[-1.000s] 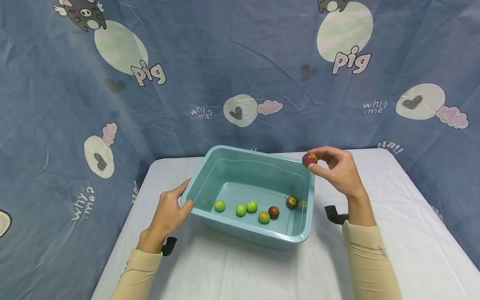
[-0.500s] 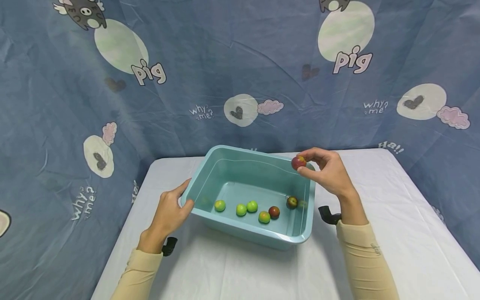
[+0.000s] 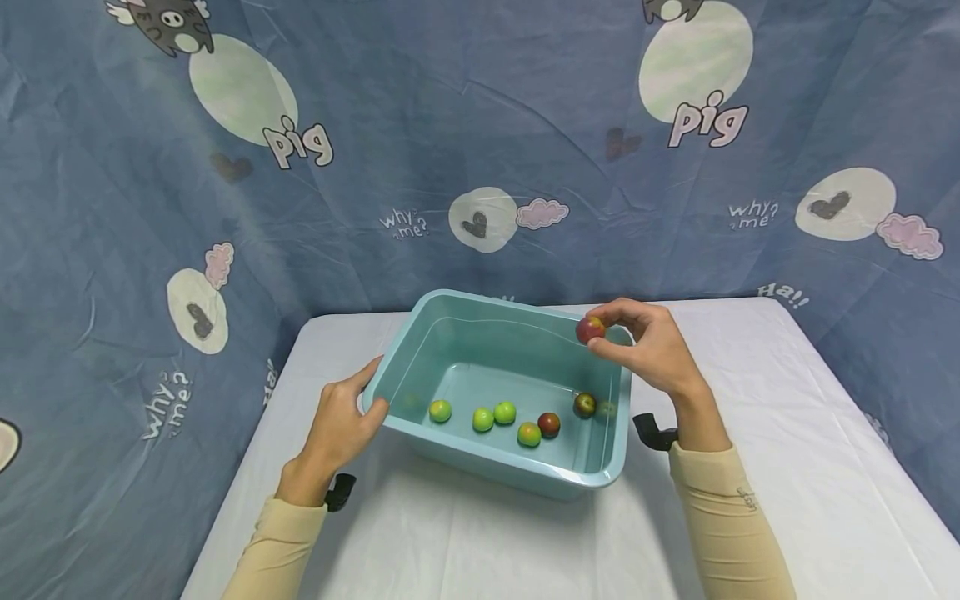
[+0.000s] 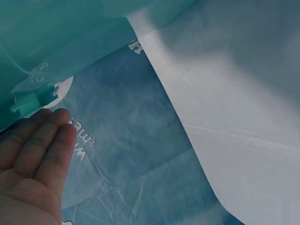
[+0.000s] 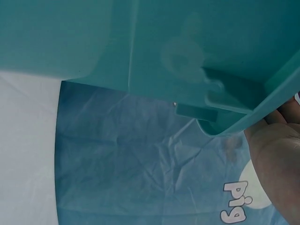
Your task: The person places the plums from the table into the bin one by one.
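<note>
A turquoise plastic tub (image 3: 487,458) is tilted toward me over the white table, its underside partly visible in both wrist views. My left hand (image 3: 337,425) grips its left rim, thumb over the edge. In the left wrist view the fingers of the left hand (image 4: 40,154) lie against the tub's outside. Between thumb and fingertips, my right hand (image 3: 652,346) pinches a small round red fruit with a yellow patch (image 3: 591,329), above the tub's far right corner. In the right wrist view, the tub's rim (image 5: 276,101) hides the fruit and the fingertips.
Several small round fruits lie on the tub's floor: green ones (image 3: 440,411) to the left, darker red ones (image 3: 549,425) to the right. A white cloth (image 3: 517,542) covers the table. Behind it hangs a blue printed curtain (image 3: 375,100).
My right hand has moved left and slightly down with the red fruit, from over the tub's right rim to inside its far right corner. The left hand and tub stay still.
</note>
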The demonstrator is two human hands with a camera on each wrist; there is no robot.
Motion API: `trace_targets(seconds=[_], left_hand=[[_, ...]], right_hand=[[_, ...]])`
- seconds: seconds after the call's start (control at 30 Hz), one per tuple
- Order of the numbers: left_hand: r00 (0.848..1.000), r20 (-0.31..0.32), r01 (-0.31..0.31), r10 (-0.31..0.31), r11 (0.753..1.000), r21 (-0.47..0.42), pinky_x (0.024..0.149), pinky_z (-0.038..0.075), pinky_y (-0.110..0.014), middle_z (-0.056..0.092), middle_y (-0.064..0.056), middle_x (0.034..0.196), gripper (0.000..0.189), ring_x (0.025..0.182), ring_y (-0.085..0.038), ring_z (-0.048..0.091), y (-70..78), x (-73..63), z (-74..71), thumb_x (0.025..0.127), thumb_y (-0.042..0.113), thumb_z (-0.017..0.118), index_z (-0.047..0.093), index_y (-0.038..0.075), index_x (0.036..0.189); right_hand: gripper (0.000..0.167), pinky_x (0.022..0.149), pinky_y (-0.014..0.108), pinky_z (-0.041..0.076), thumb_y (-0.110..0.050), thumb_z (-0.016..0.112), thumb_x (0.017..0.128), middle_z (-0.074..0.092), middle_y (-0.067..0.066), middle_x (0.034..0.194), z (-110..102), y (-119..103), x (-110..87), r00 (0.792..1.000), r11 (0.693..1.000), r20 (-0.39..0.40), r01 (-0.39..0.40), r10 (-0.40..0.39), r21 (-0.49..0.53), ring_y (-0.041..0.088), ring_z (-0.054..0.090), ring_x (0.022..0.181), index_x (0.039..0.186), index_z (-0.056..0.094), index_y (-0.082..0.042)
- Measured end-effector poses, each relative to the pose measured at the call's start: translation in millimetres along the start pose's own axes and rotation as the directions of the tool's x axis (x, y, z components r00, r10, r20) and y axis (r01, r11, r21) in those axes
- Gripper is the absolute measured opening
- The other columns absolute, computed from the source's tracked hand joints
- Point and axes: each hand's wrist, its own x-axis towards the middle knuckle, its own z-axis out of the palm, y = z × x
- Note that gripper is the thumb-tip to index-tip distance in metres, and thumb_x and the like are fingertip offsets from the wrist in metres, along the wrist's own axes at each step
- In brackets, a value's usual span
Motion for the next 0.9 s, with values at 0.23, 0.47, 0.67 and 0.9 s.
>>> trace_targets(seconds=[0.23,0.47,0.67,0.9], left_hand=[[1.000,0.002,0.001,-0.001,1.000,0.013,0.084,0.054,-0.054,0.068,-0.023,0.123,0.057,0.107,-0.032,0.068,0.7,-0.5,0.0,0.079,0.001,0.058,0.061,-0.009,0.135],[1.000,-0.006,-0.006,0.006,1.000,-0.002,0.082,0.054,-0.055,0.069,-0.023,0.121,0.057,0.105,-0.032,0.068,0.4,-0.6,-0.1,0.079,-0.001,0.057,0.061,-0.007,0.136],[1.000,-0.009,0.000,0.000,1.000,-0.005,0.082,0.054,-0.056,0.068,-0.024,0.122,0.057,0.105,-0.033,0.068,1.9,-0.5,-0.4,0.079,-0.001,0.058,0.061,-0.007,0.136],[1.000,-0.005,0.013,-0.013,1.000,0.003,0.085,0.054,-0.057,0.066,-0.026,0.125,0.057,0.111,-0.037,0.066,4.5,0.5,-1.0,0.080,0.000,0.059,0.060,-0.009,0.136]], right_hand=[[0.028,0.099,0.032,0.046,0.000,0.080,0.081,0.072,0.011,0.106,0.7,-0.8,0.3,1.000,0.999,0.020,-0.022,0.022,-0.026,0.025,0.064,0.097,0.108,0.075,0.000],[0.033,0.100,0.030,0.045,0.002,0.080,0.080,0.072,0.014,0.109,-0.2,-0.7,-0.4,0.999,0.999,0.023,-0.025,0.026,-0.021,0.029,0.065,0.102,0.112,0.073,0.003],[0.033,0.099,0.030,0.046,0.003,0.080,0.080,0.071,0.016,0.110,-1.5,-1.0,-2.0,1.000,1.000,0.017,-0.017,0.018,-0.016,0.031,0.064,0.102,0.112,0.072,0.005],[0.032,0.100,0.028,0.045,0.002,0.080,0.081,0.071,0.017,0.111,-4.6,-2.1,-3.9,1.000,0.999,0.012,-0.026,0.026,-0.021,0.027,0.065,0.103,0.112,0.072,0.006]])
